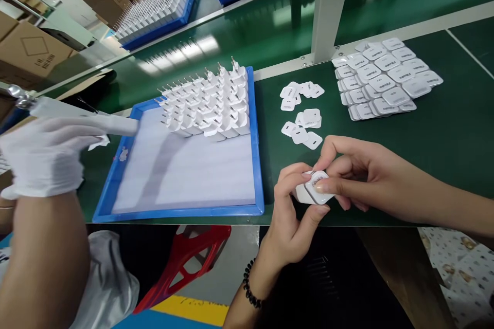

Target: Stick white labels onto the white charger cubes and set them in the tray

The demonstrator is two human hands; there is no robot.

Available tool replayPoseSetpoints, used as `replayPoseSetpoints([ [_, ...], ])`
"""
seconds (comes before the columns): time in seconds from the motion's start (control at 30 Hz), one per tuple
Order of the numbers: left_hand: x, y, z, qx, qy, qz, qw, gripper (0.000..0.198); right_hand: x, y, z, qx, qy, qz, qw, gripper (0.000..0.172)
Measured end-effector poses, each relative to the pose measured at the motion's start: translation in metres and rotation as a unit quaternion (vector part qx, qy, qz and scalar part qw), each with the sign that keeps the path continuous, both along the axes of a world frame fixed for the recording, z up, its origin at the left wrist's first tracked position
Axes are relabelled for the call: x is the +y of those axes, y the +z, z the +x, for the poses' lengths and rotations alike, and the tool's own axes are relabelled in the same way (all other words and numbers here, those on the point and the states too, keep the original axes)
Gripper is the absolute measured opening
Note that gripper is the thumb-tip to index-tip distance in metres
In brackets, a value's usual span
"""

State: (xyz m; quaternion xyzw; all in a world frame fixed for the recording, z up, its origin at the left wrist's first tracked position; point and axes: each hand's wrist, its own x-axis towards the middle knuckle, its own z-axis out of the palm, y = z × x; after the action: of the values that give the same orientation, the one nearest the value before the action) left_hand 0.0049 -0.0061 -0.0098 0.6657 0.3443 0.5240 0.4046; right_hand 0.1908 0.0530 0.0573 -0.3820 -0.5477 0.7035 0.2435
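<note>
In the head view, my left hand (291, 216) wraps around a white charger block (303, 194) at the table's front edge. The thumb and fingers of my right hand (353, 175) press on the block's end, where a small white rounded-square piece with dark print (317, 184) shows. That piece sits tilted toward the camera; my right thumb partly covers it. Behind the hands, loose white rounded-square pieces (300, 135) lie in two small groups on the green table. To the left, white plug chargers (208, 105) stand in rows, pins up, in a blue tray (179, 212).
A larger stack of white printed pieces (386, 77) lies at the back right. At left, a co-worker's gloved hand (42, 154) holds a white tool over the tray's edge. Behind a metal post (330, 10), more charger-filled trays (156, 13) stand. A red stool (193, 262) is below.
</note>
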Motion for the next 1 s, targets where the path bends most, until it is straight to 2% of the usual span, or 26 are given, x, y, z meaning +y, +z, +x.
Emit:
replayPoseSetpoints([
  [0.23, -0.002, 0.005, -0.001, -0.030, -0.009, -0.073, 0.997, 0.046, 0.000, -0.004, 0.001, -0.012, -0.002, 0.082, 0.997, 0.019],
  [0.43, 0.001, 0.009, -0.004, -0.071, -0.027, -0.121, 0.990, 0.039, 0.001, -0.002, -0.007, 0.027, 0.025, 0.042, 0.998, 0.021],
  [0.63, 0.004, 0.010, -0.004, -0.162, -0.051, -0.217, 0.961, 0.035, -0.002, -0.003, -0.006, 0.050, 0.062, 0.028, 0.996, 0.019],
  [0.7, 0.004, 0.011, -0.004, -0.192, -0.046, -0.241, 0.950, 0.035, -0.002, -0.004, -0.004, 0.054, 0.078, 0.070, 0.993, 0.022],
  [0.8, 0.005, 0.011, -0.003, -0.204, -0.043, -0.249, 0.946, 0.036, -0.003, -0.008, -0.004, 0.029, 0.080, 0.177, 0.980, 0.035],
  [0.9, 0.005, 0.010, -0.003, -0.184, -0.062, -0.227, 0.954, 0.039, -0.004, -0.010, -0.006, -0.003, 0.057, 0.262, 0.963, 0.024],
  [1.0, 0.004, 0.008, -0.003, -0.159, -0.096, -0.221, 0.958, 0.042, -0.005, -0.011, -0.009, -0.018, 0.047, 0.284, 0.957, 0.015],
])
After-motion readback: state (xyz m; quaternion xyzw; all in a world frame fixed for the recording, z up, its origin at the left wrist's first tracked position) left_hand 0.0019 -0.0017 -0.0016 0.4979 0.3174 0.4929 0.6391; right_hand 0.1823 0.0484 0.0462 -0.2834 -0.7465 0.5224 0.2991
